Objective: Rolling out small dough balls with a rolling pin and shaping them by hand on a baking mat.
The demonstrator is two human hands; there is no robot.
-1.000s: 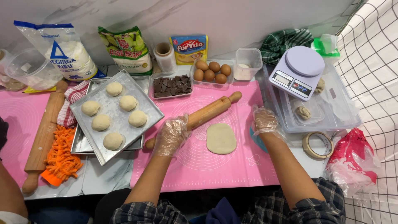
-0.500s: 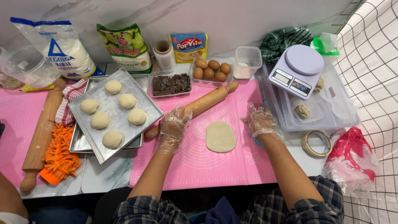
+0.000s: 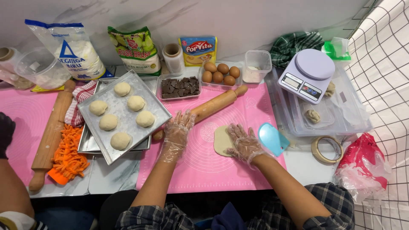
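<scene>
Both my hands wear clear plastic gloves over a pink silicone mat (image 3: 200, 166). My right hand (image 3: 242, 140) lies with fingers spread on a flattened round of pale dough (image 3: 221, 140), covering its right part. My left hand (image 3: 178, 127) hovers open with fingers apart, just in front of a wooden rolling pin (image 3: 213, 106) that lies diagonally on the mat. A light blue plastic scraper (image 3: 272, 139) rests right of my right hand.
A metal tray (image 3: 153, 102) with several dough balls sits to the left, beside a second rolling pin (image 3: 51, 136) and shredded carrot (image 3: 68, 153). Chocolate chunks (image 3: 180, 87), eggs (image 3: 219, 72), flour bags, a scale (image 3: 307, 74) on a clear tub, tape roll (image 3: 326, 149). Another person's arm (image 3: 8, 170) at far left.
My right hand moved left from beside the dough onto it. My left hand shifted slightly right, staying near the rolling pin. The blue scraper is now uncovered.
</scene>
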